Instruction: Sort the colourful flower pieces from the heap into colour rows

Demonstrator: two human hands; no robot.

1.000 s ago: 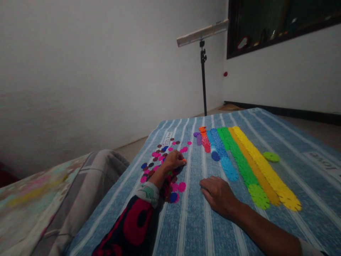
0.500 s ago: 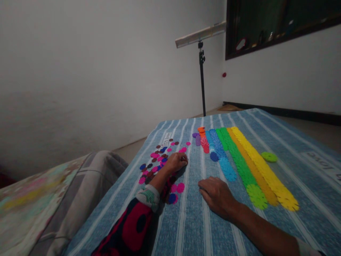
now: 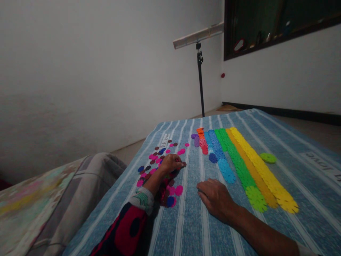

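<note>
Over a loose spread of notched plastic discs, my left hand [image 3: 171, 163] pinches what looks like a brown disc [image 3: 184, 164] at its fingertips. Around it lie pink discs [image 3: 179, 190], dark blue discs [image 3: 170, 202] and brown ones, some hidden under the hand and sleeve. My right hand [image 3: 215, 196] rests on the cloth with its fingers curled and pressed together; its palm side is hidden. To its right run overlapping rows of discs: a light blue row [image 3: 226, 170], a green row [image 3: 239, 169], an orange-yellow row [image 3: 255, 172] and a yellow row [image 3: 266, 174].
A striped blue cloth [image 3: 191, 227] covers the surface. Shorter red [image 3: 203, 145] and purple [image 3: 196, 141] rows lie farther back. A lime-green disc [image 3: 268, 158] sits right of the yellow row. Behind stands a black pole [image 3: 200, 81]; a draped grey blanket [image 3: 93, 185] is at left.
My left hand has shifted slightly left, and a brown disc shows more plainly at its fingertips. The right hand stays in place on the cloth. The view has moved a little.
</note>
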